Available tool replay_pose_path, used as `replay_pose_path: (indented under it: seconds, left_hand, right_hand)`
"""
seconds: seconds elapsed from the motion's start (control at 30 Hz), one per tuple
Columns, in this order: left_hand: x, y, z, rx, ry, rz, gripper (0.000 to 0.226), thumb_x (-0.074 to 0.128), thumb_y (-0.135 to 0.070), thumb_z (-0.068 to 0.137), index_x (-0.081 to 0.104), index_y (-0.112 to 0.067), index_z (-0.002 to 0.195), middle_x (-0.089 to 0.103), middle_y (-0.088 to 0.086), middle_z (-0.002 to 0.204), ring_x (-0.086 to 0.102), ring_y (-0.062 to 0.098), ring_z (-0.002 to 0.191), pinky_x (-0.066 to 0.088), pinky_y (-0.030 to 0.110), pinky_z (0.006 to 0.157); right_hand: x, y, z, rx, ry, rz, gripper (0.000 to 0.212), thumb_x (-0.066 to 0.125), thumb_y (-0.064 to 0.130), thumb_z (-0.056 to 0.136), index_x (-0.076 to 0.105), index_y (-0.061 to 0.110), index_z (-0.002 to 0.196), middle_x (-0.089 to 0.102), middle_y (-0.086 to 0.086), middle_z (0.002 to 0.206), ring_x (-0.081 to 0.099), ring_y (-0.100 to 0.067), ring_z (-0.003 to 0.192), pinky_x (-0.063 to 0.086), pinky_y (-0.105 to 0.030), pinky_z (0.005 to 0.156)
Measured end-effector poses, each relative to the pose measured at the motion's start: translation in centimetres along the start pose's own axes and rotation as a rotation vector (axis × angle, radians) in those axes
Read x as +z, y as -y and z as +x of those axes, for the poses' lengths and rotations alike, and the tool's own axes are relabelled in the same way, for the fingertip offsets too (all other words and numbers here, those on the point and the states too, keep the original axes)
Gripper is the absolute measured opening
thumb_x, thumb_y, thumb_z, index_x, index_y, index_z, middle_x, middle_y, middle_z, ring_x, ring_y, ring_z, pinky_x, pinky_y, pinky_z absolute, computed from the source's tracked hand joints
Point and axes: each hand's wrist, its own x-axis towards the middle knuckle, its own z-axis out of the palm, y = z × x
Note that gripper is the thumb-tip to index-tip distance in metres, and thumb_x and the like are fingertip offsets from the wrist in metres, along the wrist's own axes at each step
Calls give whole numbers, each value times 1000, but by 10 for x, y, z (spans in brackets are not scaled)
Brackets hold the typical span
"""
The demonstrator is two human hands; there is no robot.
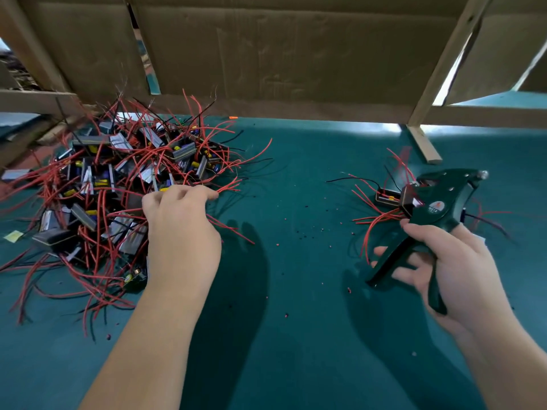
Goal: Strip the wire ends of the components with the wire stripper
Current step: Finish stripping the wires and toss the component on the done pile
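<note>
Wire stripper (426,220) gripped in right hand (453,261), right side of teal counter (296,202).
Head points away toward cardboard wall (266,54), handles toward person; left hand (180,229) pinches red wires (228,187) at component pile (103,179).

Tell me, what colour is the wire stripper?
Dark green wire stripper, seen in the head view.
</note>
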Motion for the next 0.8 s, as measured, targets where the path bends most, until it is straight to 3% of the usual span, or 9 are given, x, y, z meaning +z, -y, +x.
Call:
replay_pose_path:
  seconds: [0.13, 0.27, 0.37, 0.47, 0.57, 0.67, 0.8]
  left_hand:
    - [-5, -12, -2, 49, -82, -158, 45, 50, 18, 75, 71, -9, 104, 59, 12, 104, 44, 38, 101, 23, 19, 86]
    - [-13, -24, -3, 243, -283, -345, 48, 54, 20, 69, 69, -5, 108, 55, 18, 109, 48, 27, 103, 41, 34, 96]
    - [-14, -33, -9, 446, -332, -449, 39, 59, 15, 72, 67, 0, 108, 54, 22, 112, 48, 18, 105, 36, 20, 100]
    - [-13, -40, -15, 532, -271, -585, 33, 62, 6, 74, 66, 1, 107, 55, 18, 110, 52, 15, 105, 39, 22, 96]
    - [-10, -44, -19, 492, -223, -743, 41, 56, 10, 70, 62, -6, 107, 56, 9, 107, 58, 23, 97, 49, 33, 85]
    - [-9, -42, -16, 403, -185, -856, 49, 43, 17, 66, 62, -8, 103, 55, -3, 108, 58, 28, 101, 51, 48, 84]
    - [-4, -33, -11, 245, -173, -646, 47, 48, 12, 67, 60, -9, 106, 53, -4, 108, 52, 15, 104, 47, 39, 89]
  right_hand:
    - [1, 3, 2, 26, 56, 63, 10, 51, 2, 89, 58, 9, 92, 66, -9, 88, 65, -39, 67, 55, -58, 64]
    - [4, 2, 1, 55, 105, 90, 14, 45, 0, 91, 56, 8, 93, 64, -13, 96, 63, -40, 68, 54, -58, 63]
    - [5, 2, 0, 77, 127, 113, 15, 43, 0, 90, 55, 8, 95, 65, -14, 96, 63, -42, 70, 54, -59, 64]
    - [6, 2, -1, 80, 135, 124, 17, 42, -1, 90, 56, 9, 93, 64, -15, 99, 63, -43, 70, 54, -61, 65]
    - [5, 2, -1, 70, 145, 130, 19, 41, -1, 90, 57, 9, 92, 63, -16, 102, 63, -44, 72, 54, -62, 66]
    - [5, 2, -2, 63, 159, 138, 21, 40, -2, 90, 57, 9, 92, 64, -15, 100, 64, -43, 70, 53, -63, 67]
    - [7, 1, -4, 69, 175, 147, 24, 41, -2, 89, 60, 11, 87, 63, -16, 101, 63, -44, 70, 51, -67, 68]
